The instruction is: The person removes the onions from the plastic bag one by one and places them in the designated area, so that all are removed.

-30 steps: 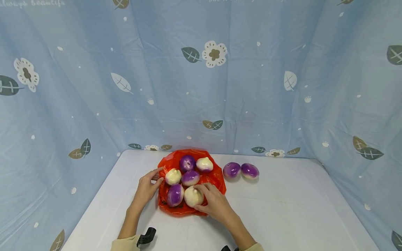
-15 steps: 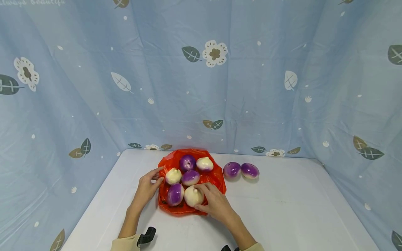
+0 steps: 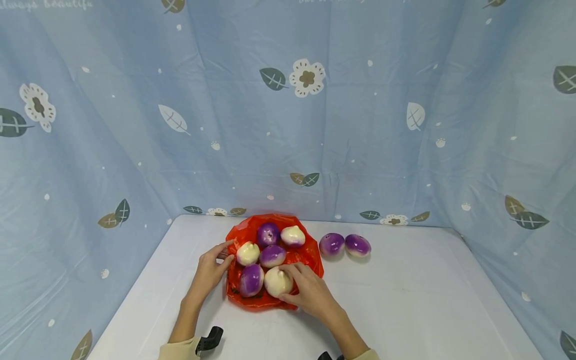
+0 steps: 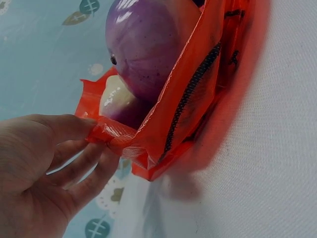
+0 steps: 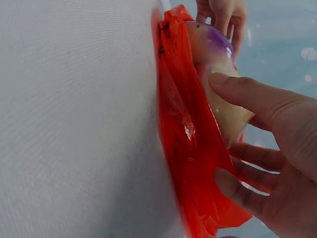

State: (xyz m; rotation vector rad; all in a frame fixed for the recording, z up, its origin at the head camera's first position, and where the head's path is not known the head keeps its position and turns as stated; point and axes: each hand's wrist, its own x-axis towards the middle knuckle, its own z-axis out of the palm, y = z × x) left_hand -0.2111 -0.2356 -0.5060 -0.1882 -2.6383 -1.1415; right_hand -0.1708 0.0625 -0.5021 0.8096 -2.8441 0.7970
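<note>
A red plastic bag (image 3: 309, 257) lies spread open on the white table, with several glossy purple-and-white turnips in it. My left hand (image 3: 213, 266) pinches the bag's left rim; in the left wrist view its fingertips hold the red film (image 4: 106, 133) beside a purple turnip (image 4: 148, 47). At the front of the bag, my right hand (image 3: 310, 294) grips a mostly white turnip (image 3: 276, 283), thumb on one side and fingers on the other. This turnip sits beside a purple one (image 3: 251, 280). The right wrist view shows the thumb pressed on the pale turnip (image 5: 225, 111).
Two more turnips, a left one (image 3: 332, 244) and a right one (image 3: 358, 245), lie side by side on the white table (image 3: 418, 295), right of the bag. A blue curtain (image 3: 252, 140) with leaf and flower prints hangs behind the table and along both sides.
</note>
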